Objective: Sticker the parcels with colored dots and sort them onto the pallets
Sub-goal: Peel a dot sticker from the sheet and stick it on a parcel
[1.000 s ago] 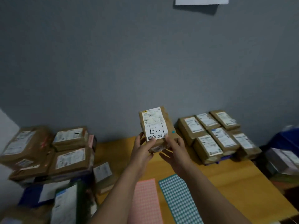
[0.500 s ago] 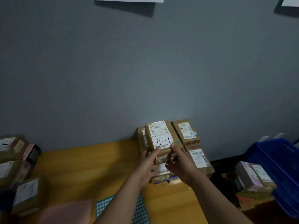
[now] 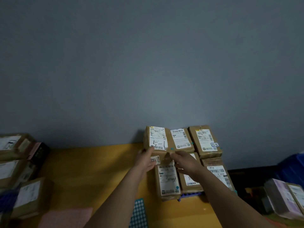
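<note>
Yellow surface [image 3: 98, 162], grey wall [image 3: 148, 63] behind, and left hand [image 3: 144, 159] and right hand [image 3: 185, 162] each have a grip closed on the near end of the 5-1 parcel [image 3: 158, 139], seemingly squaring it beside the teal-dotted parcels [image 3: 181, 139].

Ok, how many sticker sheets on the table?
2: a pink paper sticker sheet at the near edge, a teal dotted sticker sheet right of it; others may be hidden.

Bare counter [image 3: 92, 170] lies open between the parcel pile [image 3: 11, 168] crowding its left edge and the block of parcels [image 3: 204, 142] packed into its back right corner, tight against the wall [image 3: 148, 71]. A pink sticker sheet [image 3: 65, 218] and a teal sticker sheet [image 3: 139, 211] lie flat at the near edge. The left hand [image 3: 145, 160] and right hand [image 3: 185, 162], at the block's left side, grip the 5-1 parcel [image 3: 158, 139].
</note>
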